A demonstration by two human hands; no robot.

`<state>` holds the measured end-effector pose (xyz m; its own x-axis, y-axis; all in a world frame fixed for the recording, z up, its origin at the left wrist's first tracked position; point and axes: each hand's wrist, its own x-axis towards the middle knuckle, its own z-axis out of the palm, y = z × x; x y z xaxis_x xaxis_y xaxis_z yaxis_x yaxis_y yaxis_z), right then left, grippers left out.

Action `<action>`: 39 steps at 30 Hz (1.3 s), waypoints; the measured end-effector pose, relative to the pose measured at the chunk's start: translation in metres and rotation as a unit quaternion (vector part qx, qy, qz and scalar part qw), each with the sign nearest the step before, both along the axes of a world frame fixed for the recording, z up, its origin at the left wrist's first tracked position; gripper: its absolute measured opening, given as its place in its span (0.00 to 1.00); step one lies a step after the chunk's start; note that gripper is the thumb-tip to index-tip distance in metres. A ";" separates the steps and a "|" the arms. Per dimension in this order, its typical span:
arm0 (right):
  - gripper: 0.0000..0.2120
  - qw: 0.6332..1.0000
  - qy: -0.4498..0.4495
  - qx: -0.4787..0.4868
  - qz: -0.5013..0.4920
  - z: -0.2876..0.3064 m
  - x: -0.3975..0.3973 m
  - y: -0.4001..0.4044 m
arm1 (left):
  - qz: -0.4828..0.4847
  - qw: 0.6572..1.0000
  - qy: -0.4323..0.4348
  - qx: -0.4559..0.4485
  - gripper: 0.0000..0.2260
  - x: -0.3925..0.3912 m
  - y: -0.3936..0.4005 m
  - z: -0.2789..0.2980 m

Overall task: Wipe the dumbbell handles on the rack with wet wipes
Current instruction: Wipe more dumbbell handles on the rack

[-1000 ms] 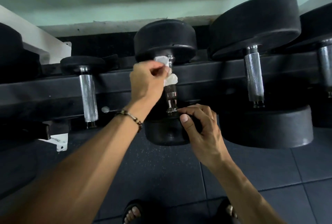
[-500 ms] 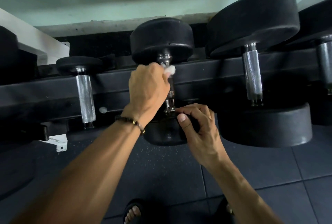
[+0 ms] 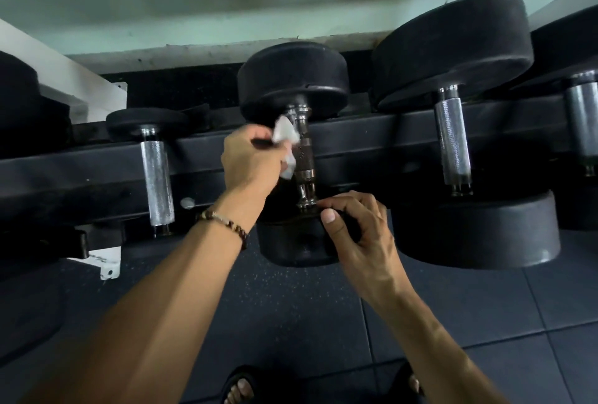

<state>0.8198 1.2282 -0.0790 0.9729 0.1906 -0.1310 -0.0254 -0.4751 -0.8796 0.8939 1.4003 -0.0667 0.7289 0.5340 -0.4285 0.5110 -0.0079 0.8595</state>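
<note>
The left hand (image 3: 250,161) pinches a white wet wipe (image 3: 286,141) against the middle dumbbell's handle (image 3: 304,157) on the rack (image 3: 81,170). The right hand (image 3: 359,235) grips its near black end (image 3: 291,245).

Five dumbbells (image 3: 294,151), one wipe (image 3: 286,138), two hands (image 3: 252,161).

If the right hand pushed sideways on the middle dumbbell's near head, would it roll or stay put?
Probably it resists. The middle dumbbell has thick black heads, so it is likely heavy. Those heads look round, so a firm shove might roll it along the rack. The right hand grips its near head, likely steadying it.
</note>
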 end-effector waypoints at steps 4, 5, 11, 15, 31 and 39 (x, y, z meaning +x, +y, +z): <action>0.13 1.000 -0.009 -0.005 0.004 -0.002 0.000 0.000 | 0.078 0.986 0.036 -0.146 0.13 0.025 -0.006 -0.006; 0.12 1.000 -0.010 -0.005 0.003 -0.003 -0.001 0.000 | 0.056 0.981 0.057 -0.176 0.13 0.018 -0.006 -0.007; 0.14 1.000 -0.006 -0.002 0.003 0.000 -0.001 0.000 | -0.059 0.981 0.056 -0.178 0.12 0.016 0.008 -0.008; 0.15 1.000 -0.005 -0.012 0.009 -0.001 0.000 -0.002 | -0.042 0.976 0.054 -0.207 0.14 0.024 0.005 -0.015; 0.16 1.000 -0.001 -0.008 0.007 0.000 0.001 -0.001 | -0.267 0.954 0.110 -0.075 0.10 -0.017 0.023 -0.019; 0.13 1.000 0.014 -0.007 0.008 0.002 0.000 -0.001 | -0.186 0.967 0.112 -0.132 0.12 0.000 0.022 -0.017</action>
